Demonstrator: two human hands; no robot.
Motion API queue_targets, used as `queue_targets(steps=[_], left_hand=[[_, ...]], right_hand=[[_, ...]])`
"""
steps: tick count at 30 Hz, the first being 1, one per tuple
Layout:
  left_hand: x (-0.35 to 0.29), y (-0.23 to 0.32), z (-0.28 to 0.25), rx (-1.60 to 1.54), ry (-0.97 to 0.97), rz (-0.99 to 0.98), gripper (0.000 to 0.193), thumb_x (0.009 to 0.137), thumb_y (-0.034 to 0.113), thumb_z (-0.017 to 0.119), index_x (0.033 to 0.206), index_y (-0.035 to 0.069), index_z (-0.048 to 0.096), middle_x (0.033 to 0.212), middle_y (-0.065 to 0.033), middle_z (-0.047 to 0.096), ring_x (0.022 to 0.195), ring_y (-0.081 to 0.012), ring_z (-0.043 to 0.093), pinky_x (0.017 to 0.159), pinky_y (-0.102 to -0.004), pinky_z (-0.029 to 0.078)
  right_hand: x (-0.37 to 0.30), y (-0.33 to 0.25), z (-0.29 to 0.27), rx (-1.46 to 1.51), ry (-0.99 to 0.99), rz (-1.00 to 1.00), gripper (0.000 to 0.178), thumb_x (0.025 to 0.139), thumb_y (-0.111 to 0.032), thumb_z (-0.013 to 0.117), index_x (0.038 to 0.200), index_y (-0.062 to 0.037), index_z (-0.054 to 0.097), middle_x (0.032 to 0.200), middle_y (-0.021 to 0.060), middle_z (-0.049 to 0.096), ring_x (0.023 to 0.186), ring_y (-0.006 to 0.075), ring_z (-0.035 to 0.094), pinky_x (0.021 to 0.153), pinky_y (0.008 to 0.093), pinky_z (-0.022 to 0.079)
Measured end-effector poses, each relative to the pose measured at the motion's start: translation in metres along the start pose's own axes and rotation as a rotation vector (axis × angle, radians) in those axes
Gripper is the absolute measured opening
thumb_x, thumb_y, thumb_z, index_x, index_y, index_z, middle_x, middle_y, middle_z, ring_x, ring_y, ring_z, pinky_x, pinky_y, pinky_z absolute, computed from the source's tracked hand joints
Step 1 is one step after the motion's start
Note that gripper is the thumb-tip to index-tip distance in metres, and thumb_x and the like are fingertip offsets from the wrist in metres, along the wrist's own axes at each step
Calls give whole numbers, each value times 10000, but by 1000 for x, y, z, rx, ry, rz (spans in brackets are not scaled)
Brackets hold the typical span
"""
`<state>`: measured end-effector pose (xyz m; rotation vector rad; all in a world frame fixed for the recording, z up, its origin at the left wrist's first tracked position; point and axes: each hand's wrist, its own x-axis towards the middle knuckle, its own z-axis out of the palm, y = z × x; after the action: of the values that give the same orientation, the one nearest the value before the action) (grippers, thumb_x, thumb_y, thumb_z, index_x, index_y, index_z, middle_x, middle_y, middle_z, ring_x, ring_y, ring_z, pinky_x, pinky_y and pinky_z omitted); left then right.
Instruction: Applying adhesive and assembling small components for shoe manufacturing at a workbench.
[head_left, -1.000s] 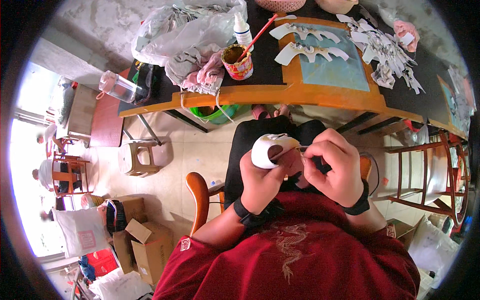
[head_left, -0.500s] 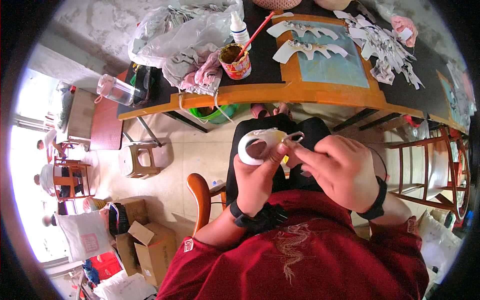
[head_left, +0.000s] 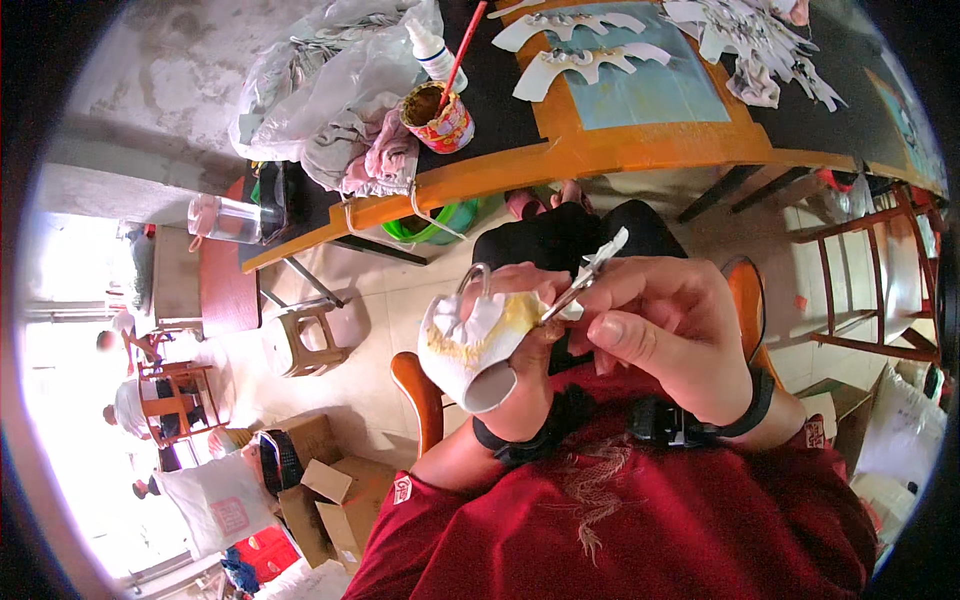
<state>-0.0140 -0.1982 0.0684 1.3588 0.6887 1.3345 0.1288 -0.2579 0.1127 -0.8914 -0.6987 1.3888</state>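
Note:
A white cup (head_left: 455, 365) with a loop handle (head_left: 476, 280) lies tilted in my left hand (head_left: 528, 385), its mouth toward me. Yellowish smears and a loose-edged white piece (head_left: 478, 318) cover part of its side. My fingers wrap round it, partly hidden behind. My right hand (head_left: 675, 335) is beside the cup, its fingertips closed at a narrow dark-and-white strip (head_left: 590, 275) that slants up from the cup's smeared edge. The strip's ragged white end points away from me; its exact kind is unclear.
On the table ahead stand a patterned pot (head_left: 440, 122) with a red stick, a white bottle (head_left: 432, 52) and crumpled cloths (head_left: 360, 155). Curved white cut-outs (head_left: 590, 68) lie on a blue sheet (head_left: 660, 95). A stool (head_left: 305, 340) and cartons (head_left: 350, 505) are at left.
The cup has turned in my left hand and shifted left and nearer, so its smeared side shows. My right hand has opened out somewhat, with the strip now visible. The whole view has shifted.

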Motion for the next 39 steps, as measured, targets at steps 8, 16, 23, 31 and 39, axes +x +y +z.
queue_targets(steps=[8, 16, 23, 31, 39], left_hand=[[6, -9, -7, 386, -69, 290, 233, 758, 93, 782, 973, 122, 698, 969, -47, 696, 999, -260, 628, 956, -446, 480], [-8, -19, 2, -97, 160, -24, 250, 780, 193, 750, 955, 36, 665, 962, -116, 648, 962, -262, 624, 866, -381, 518], [-20, -39, -12, -656, 211, -252, 367, 876, 280, 653, 1072, -18, 568, 1016, -140, 608, 974, -246, 614, 871, -369, 512], [-26, -29, 2, -256, 483, -101, 404, 902, 373, 644, 1078, 14, 590, 1005, -99, 613, 952, -230, 594, 823, -332, 474], [-8, -11, -1, 14, 54, -99, 392, 836, 268, 703, 1110, 57, 519, 1040, -24, 529, 884, -143, 543, 749, -279, 474]], right_hand=[[7, 3, -8, 71, -36, 89, 174, 925, -157, 716, 1002, -3, 694, 884, 4, 677, 684, 29, 543, 585, 185, 415], [10, 10, 0, 146, -49, -51, 78, 936, -101, 657, 957, -32, 628, 853, -31, 608, 719, 22, 522, 637, 182, 415], [12, 13, 7, -4, -22, -262, 55, 890, 2, 631, 910, -25, 587, 913, 26, 539, 856, 98, 501, 782, 242, 397], [11, 3, 5, 103, 15, -186, 113, 846, -29, 678, 916, -42, 590, 1022, 71, 547, 940, 129, 526, 832, 252, 406], [15, -20, -24, -881, -95, -604, 154, 794, -147, 720, 857, -19, 662, 1127, 169, 618, 912, 187, 581, 810, 312, 444]])
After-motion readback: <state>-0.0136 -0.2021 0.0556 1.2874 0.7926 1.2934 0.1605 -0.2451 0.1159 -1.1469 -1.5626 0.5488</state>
